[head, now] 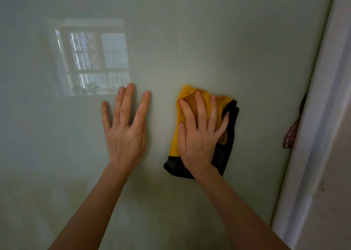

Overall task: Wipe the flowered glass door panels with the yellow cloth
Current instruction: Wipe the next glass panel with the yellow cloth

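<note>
— While the right hand [199, 134] presses the yellow cloth [187, 93] against the glass door panel [228, 41], why is the left hand [124, 130] up there too?
— Noted: left palm spread, fingers straight, holding nothing. It appears to lie on the glass just beside the cloth. My guess is that it steadies the panel against the wiping pressure.
— So the cloth isn't gripped?
— No. The right fingers lie extended over it, palm toward the glass. The cloth is bunched, yellow at the top and left, a dark side showing below and to the right. Flat pressure likely keeps more fabric on the glass.
— Position?
— Toward the panel's right side, near the white frame [322, 117] but apart from it. A red flower motif [291, 134] shows at that edge, and a window reflection [91, 60] sits upper left.
— Progress?
— Cannot judge; no streaks are legible.
</note>
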The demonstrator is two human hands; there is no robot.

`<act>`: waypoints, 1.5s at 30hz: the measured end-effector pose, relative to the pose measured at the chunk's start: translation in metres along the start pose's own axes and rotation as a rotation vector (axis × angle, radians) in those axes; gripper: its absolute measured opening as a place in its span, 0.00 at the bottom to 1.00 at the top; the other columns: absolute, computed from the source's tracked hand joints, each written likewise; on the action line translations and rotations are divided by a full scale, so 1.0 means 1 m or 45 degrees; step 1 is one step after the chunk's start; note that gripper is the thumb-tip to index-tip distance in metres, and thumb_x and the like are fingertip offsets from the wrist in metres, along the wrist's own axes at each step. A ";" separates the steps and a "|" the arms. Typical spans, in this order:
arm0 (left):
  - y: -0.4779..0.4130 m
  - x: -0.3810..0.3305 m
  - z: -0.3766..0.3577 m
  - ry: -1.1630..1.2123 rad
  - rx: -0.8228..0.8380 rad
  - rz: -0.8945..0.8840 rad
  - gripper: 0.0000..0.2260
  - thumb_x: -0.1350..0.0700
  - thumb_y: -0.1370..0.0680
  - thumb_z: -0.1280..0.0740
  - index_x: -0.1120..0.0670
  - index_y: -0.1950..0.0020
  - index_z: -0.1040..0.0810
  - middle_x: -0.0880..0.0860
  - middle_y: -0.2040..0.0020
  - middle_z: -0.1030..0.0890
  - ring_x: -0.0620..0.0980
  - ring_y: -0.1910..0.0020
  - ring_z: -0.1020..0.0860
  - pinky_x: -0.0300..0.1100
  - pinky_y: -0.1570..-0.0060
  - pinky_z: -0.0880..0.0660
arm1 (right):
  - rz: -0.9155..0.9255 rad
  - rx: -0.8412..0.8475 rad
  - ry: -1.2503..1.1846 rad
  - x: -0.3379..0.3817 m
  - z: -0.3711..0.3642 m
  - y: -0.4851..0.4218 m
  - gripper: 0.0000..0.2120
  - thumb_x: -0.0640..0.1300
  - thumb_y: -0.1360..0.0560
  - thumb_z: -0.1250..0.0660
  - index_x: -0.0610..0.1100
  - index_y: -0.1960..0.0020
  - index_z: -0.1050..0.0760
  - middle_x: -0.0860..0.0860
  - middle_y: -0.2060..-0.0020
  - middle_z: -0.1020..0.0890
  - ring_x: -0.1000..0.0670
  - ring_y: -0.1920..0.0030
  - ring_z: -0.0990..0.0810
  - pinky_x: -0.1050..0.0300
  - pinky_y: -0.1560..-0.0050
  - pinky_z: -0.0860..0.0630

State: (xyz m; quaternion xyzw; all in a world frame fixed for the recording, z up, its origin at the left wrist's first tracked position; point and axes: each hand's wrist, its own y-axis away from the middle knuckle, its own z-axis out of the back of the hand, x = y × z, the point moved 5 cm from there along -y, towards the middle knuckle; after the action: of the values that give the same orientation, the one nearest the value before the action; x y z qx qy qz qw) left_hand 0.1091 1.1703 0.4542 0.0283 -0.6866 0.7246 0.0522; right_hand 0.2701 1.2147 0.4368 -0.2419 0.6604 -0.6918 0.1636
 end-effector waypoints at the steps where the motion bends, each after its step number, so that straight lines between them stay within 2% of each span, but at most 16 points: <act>1: 0.000 0.000 -0.001 0.007 0.003 -0.002 0.27 0.66 0.20 0.44 0.52 0.20 0.36 0.61 0.21 0.38 0.52 0.18 0.48 0.58 0.22 0.53 | 0.063 0.031 -0.018 0.011 -0.003 0.006 0.21 0.48 0.18 0.39 0.54 0.25 0.29 0.48 0.23 0.31 0.40 0.21 0.38 0.30 0.24 0.47; 4: -0.002 0.000 0.000 0.027 -0.013 -0.004 0.25 0.64 0.18 0.44 0.52 0.21 0.35 0.61 0.21 0.37 0.56 0.20 0.43 0.59 0.22 0.51 | 0.305 0.145 -0.064 0.022 -0.006 0.038 0.21 0.47 0.18 0.37 0.55 0.26 0.27 0.51 0.23 0.33 0.43 0.21 0.37 0.32 0.23 0.47; 8: 0.003 0.000 0.003 0.049 -0.023 0.031 0.30 0.69 0.22 0.40 0.53 0.21 0.35 0.61 0.21 0.37 0.58 0.20 0.41 0.60 0.22 0.50 | 0.370 0.239 -0.052 -0.008 0.003 0.067 0.19 0.50 0.16 0.42 0.56 0.25 0.32 0.51 0.21 0.34 0.46 0.19 0.43 0.34 0.23 0.50; 10: 0.006 0.000 0.003 0.034 -0.026 0.043 0.30 0.70 0.22 0.40 0.52 0.20 0.35 0.61 0.21 0.37 0.58 0.20 0.41 0.60 0.22 0.49 | 0.285 0.212 -0.031 -0.023 0.006 0.063 0.19 0.51 0.15 0.44 0.55 0.25 0.32 0.49 0.22 0.35 0.45 0.18 0.44 0.34 0.23 0.51; 16: 0.004 -0.004 0.003 0.021 -0.050 0.073 0.29 0.69 0.22 0.43 0.52 0.21 0.34 0.60 0.21 0.36 0.57 0.21 0.39 0.61 0.23 0.47 | -0.321 -0.022 -0.055 -0.001 -0.003 0.017 0.21 0.49 0.18 0.43 0.53 0.25 0.32 0.46 0.22 0.33 0.40 0.20 0.42 0.31 0.24 0.51; 18: 0.005 -0.003 0.004 0.040 -0.039 0.066 0.26 0.66 0.19 0.45 0.52 0.21 0.33 0.60 0.22 0.35 0.57 0.21 0.39 0.60 0.23 0.47 | -0.225 0.028 -0.056 0.024 -0.007 0.030 0.21 0.50 0.17 0.44 0.54 0.24 0.33 0.47 0.21 0.34 0.41 0.20 0.42 0.31 0.24 0.51; 20: 0.005 -0.002 0.004 0.068 -0.030 0.068 0.22 0.62 0.15 0.48 0.52 0.21 0.33 0.61 0.22 0.35 0.57 0.21 0.39 0.60 0.23 0.48 | 0.026 0.125 -0.071 0.042 -0.010 0.060 0.21 0.49 0.16 0.41 0.54 0.24 0.34 0.50 0.21 0.36 0.42 0.19 0.43 0.32 0.23 0.51; 23: 0.007 0.000 0.003 0.088 -0.020 0.076 0.27 0.67 0.20 0.43 0.52 0.21 0.33 0.61 0.22 0.36 0.57 0.21 0.40 0.60 0.22 0.49 | 0.206 0.264 -0.055 0.026 -0.009 0.119 0.19 0.50 0.15 0.42 0.57 0.24 0.34 0.51 0.20 0.37 0.47 0.18 0.46 0.34 0.23 0.49; 25: 0.007 0.000 0.003 0.073 -0.024 0.070 0.32 0.71 0.24 0.40 0.52 0.21 0.34 0.61 0.21 0.36 0.57 0.20 0.41 0.59 0.22 0.50 | 0.118 0.262 0.033 -0.003 -0.003 0.142 0.19 0.54 0.14 0.46 0.59 0.24 0.38 0.52 0.20 0.41 0.48 0.17 0.49 0.33 0.24 0.47; 27: 0.007 -0.001 0.004 0.051 -0.034 0.082 0.33 0.71 0.25 0.39 0.52 0.21 0.34 0.60 0.21 0.36 0.56 0.20 0.42 0.59 0.22 0.49 | -0.122 0.201 0.061 -0.030 0.001 0.136 0.19 0.55 0.13 0.50 0.58 0.23 0.40 0.50 0.20 0.42 0.48 0.17 0.51 0.32 0.26 0.47; 29: 0.006 -0.004 0.004 0.043 -0.049 0.124 0.34 0.72 0.26 0.39 0.52 0.21 0.33 0.60 0.21 0.36 0.57 0.20 0.41 0.59 0.22 0.49 | -0.387 0.083 0.042 -0.040 0.000 0.106 0.20 0.54 0.14 0.49 0.55 0.23 0.37 0.45 0.20 0.39 0.43 0.18 0.47 0.28 0.27 0.46; 31: 0.008 -0.009 0.003 0.045 -0.052 0.157 0.34 0.72 0.26 0.39 0.52 0.21 0.33 0.60 0.21 0.36 0.57 0.20 0.41 0.60 0.22 0.48 | -0.492 -0.029 0.015 -0.033 -0.003 0.071 0.21 0.51 0.15 0.46 0.51 0.24 0.35 0.42 0.22 0.34 0.39 0.21 0.43 0.27 0.26 0.47; 34: 0.007 -0.010 0.003 0.057 -0.057 0.183 0.30 0.70 0.23 0.42 0.53 0.21 0.34 0.60 0.21 0.36 0.58 0.20 0.41 0.61 0.23 0.48 | -0.333 -0.042 0.024 0.001 -0.010 0.048 0.21 0.53 0.15 0.48 0.52 0.24 0.34 0.44 0.23 0.32 0.39 0.21 0.42 0.32 0.24 0.50; 39: 0.016 -0.021 -0.002 0.133 -0.041 0.230 0.27 0.67 0.21 0.42 0.55 0.21 0.33 0.61 0.21 0.37 0.60 0.21 0.41 0.61 0.22 0.50 | 0.074 0.191 0.004 0.019 -0.012 0.114 0.18 0.52 0.13 0.48 0.56 0.24 0.35 0.50 0.21 0.37 0.46 0.18 0.47 0.35 0.22 0.52; 42: 0.024 -0.024 -0.005 0.097 -0.047 0.208 0.30 0.70 0.23 0.37 0.54 0.21 0.33 0.61 0.21 0.37 0.59 0.20 0.41 0.60 0.22 0.50 | 0.014 0.232 0.069 -0.024 -0.001 0.150 0.18 0.55 0.13 0.50 0.58 0.24 0.40 0.52 0.20 0.43 0.48 0.17 0.51 0.33 0.24 0.49; 45: 0.022 -0.026 -0.007 0.052 -0.064 0.214 0.30 0.70 0.22 0.38 0.54 0.21 0.35 0.60 0.21 0.38 0.60 0.21 0.41 0.59 0.22 0.50 | -0.283 0.156 0.071 -0.059 0.004 0.135 0.19 0.56 0.13 0.52 0.58 0.23 0.42 0.51 0.20 0.44 0.46 0.17 0.51 0.30 0.26 0.47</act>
State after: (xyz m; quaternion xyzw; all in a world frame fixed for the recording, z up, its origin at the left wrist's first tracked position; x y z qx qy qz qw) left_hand 0.1324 1.1751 0.4287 -0.0456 -0.7032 0.7095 0.0058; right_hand 0.3084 1.2335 0.2955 -0.2838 0.5903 -0.7513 0.0817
